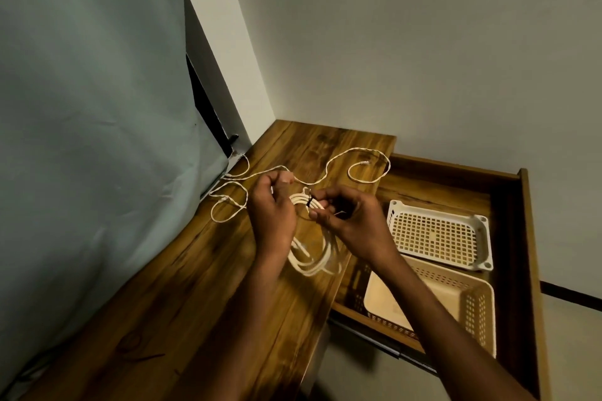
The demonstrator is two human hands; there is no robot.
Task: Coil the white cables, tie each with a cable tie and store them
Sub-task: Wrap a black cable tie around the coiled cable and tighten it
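1. Both forearms are reaching forward from the lower edge and meeting over the middle of the wooden desk (195,286).
2. A pale curtain (81,140) is hanging along the desk's left side, and plain walls are closing the corner behind.
3. An open drawer (508,238) is standing out to the right, holding a deep beige basket (456,299) near the front and a shallow white perforated tray (439,234) behind it.
4. A loose thin white cable (329,166) is lying in loops across the far desk.
5. The left hand (273,215) is gripping the coiled white cable (312,257), which is hanging just above the desk.
6. The right hand (348,215) is pinching the black cable tie (308,200) wrapped round the coil's top.
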